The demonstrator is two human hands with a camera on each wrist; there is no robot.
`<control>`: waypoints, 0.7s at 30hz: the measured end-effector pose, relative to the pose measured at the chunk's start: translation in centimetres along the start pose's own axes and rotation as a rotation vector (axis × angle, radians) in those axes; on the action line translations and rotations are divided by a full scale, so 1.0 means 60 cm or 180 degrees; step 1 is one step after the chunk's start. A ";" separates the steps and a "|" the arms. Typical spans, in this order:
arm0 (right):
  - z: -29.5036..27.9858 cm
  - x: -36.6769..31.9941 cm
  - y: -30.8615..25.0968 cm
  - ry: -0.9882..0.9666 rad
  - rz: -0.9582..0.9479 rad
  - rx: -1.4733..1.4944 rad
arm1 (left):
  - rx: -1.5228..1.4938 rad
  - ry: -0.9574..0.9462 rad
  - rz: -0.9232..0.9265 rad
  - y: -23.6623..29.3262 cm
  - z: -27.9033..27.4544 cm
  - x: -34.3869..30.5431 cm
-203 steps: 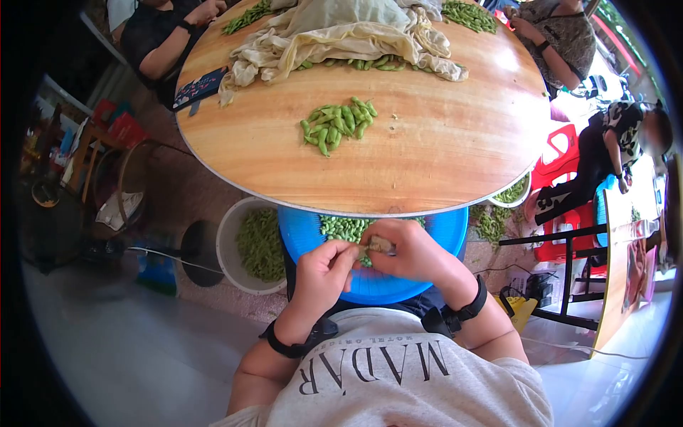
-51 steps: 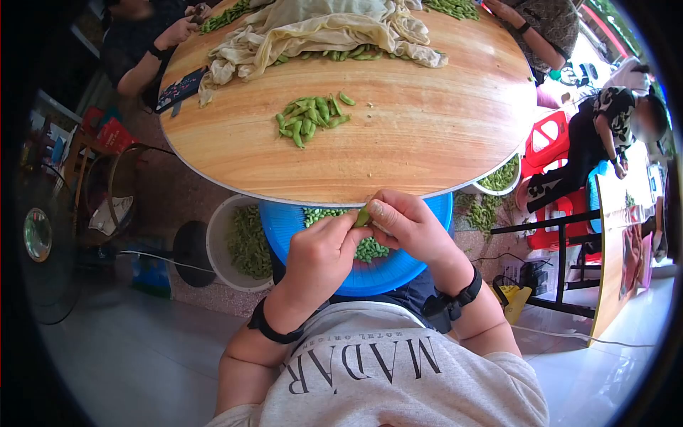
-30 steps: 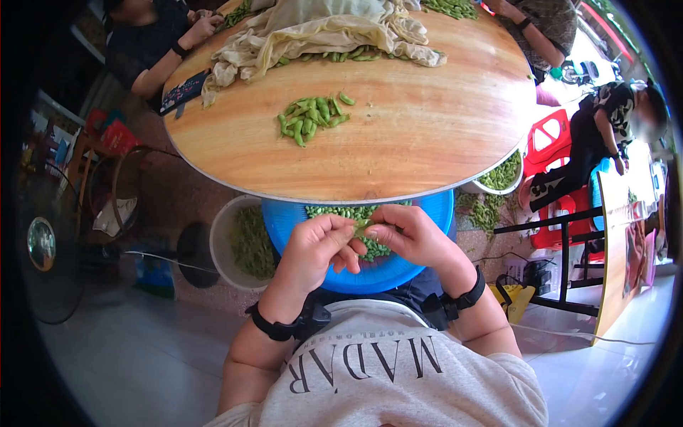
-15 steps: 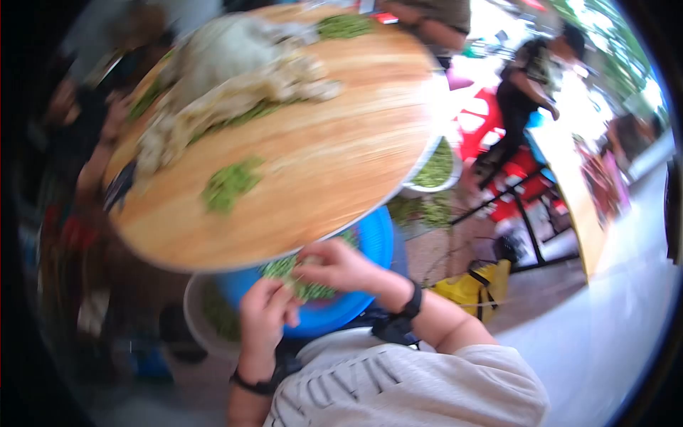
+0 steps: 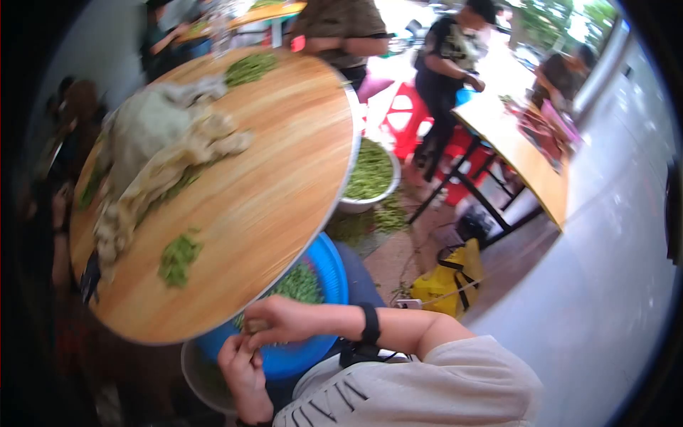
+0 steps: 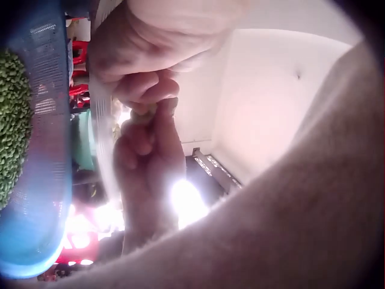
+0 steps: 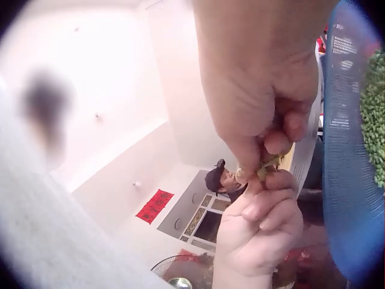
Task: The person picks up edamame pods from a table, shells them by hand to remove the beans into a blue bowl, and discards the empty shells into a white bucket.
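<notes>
My left hand (image 5: 243,371) and right hand (image 5: 284,318) meet fingertip to fingertip at the near side of a blue basket (image 5: 337,274). Between them, in the right wrist view, both pinch a small green soybean pod (image 7: 272,164), mostly covered by fingers. The left wrist view shows the same pod (image 6: 144,112) as a sliver between the fingers. Loose shelled green beans (image 5: 299,285) lie inside the basket. On the round wooden table (image 5: 284,178) a small pile of pods (image 5: 179,260) lies near the front edge.
A cream cloth (image 5: 153,117) covers a mound on the table, with more pods (image 5: 250,69) behind it. A white tub (image 5: 356,206) of pods stands beyond the basket. A yellow bag (image 5: 448,285) sits on the floor at right. Several people surround the tables.
The head view has swung to the right, so table and basket shift left and tilt. A second ago a green pod showed between the hands; they remain together over the basket.
</notes>
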State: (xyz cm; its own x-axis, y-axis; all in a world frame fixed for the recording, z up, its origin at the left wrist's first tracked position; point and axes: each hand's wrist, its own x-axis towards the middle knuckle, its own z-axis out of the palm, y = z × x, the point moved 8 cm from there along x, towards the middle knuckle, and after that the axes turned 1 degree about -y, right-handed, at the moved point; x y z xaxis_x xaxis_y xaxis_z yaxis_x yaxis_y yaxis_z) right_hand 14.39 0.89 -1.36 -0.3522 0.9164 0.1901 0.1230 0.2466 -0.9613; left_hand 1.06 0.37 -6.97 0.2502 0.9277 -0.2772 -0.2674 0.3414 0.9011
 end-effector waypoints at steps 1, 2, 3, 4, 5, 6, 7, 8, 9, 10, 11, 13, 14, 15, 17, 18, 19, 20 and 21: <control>0.006 0.002 0.005 -0.0043 -0.0002 0.0019 | -0.0084 0.0051 -0.0213 -0.009 -0.005 -0.001; 0.008 0.002 0.009 -0.0077 0.0111 -0.0036 | -0.0342 0.0139 -0.0440 -0.013 -0.003 -0.004; 0.012 0.006 0.005 -0.0093 -0.0054 0.0053 | -0.0528 0.0127 -0.0597 -0.014 0.002 -0.009; 0.013 0.006 0.002 -0.0159 0.0093 0.0070 | -0.0594 0.0098 -0.0627 -0.013 0.003 -0.014; 0.015 0.008 0.004 -0.0260 0.0272 0.0029 | -0.0450 0.0115 -0.0507 -0.004 0.005 -0.019; 0.016 0.012 -0.006 -0.0273 0.0158 -0.0169 | -0.0333 0.0089 -0.0378 -0.001 0.004 -0.022; 0.022 0.016 0.000 -0.0330 0.0100 -0.0196 | -0.0047 0.0044 -0.0318 0.004 -0.004 -0.023; 0.024 0.017 0.004 -0.0362 0.0049 -0.0240 | 0.0237 -0.0031 -0.0270 0.007 -0.006 -0.026; 0.027 0.019 0.005 -0.0455 0.0027 -0.0400 | 0.0495 0.0008 -0.0223 0.012 -0.010 -0.029; 0.030 0.020 0.005 -0.0537 0.0000 -0.0563 | 0.0759 0.0037 -0.0179 0.019 -0.012 -0.035; 0.031 0.021 0.004 -0.0616 -0.0029 -0.0730 | 0.1022 0.0060 -0.0135 0.024 -0.015 -0.038; 0.029 0.023 0.000 -0.1004 -0.0005 -0.0911 | 0.1666 0.0480 0.0387 0.047 -0.054 -0.046; 0.023 0.027 -0.005 -0.1184 0.0005 -0.1004 | 0.1996 0.0679 0.0649 0.056 -0.080 -0.052; 0.008 0.040 -0.014 -0.1230 0.0093 -0.1087 | 0.2173 0.1016 0.0622 0.050 -0.127 -0.055; -0.032 0.085 -0.014 -0.0764 -0.0029 -0.1170 | 0.3341 0.1420 0.0979 0.087 -0.179 -0.068; -0.056 0.112 -0.012 -0.0391 0.0139 -0.1217 | 0.4069 0.1599 0.1086 0.103 -0.189 -0.074; -0.078 0.144 -0.011 0.0018 0.0049 -0.1525 | 0.3978 0.1683 0.1051 0.108 -0.195 -0.075; -0.095 0.172 -0.007 0.0435 -0.0040 -0.1825 | 0.3892 0.1761 0.1014 0.114 -0.201 -0.076; -0.097 0.198 0.002 0.0469 -0.0106 -0.1942 | 0.3806 0.1840 0.0983 0.122 -0.205 -0.075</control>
State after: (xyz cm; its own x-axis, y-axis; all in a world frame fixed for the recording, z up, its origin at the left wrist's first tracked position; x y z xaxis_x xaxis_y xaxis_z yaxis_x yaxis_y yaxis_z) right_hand 15.61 13.65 1.96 -0.2387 0.9283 0.2852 0.6368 0.3714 -0.6757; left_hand -13.46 0.57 -3.26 -0.1731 0.9729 0.1536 0.7946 0.0458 0.6054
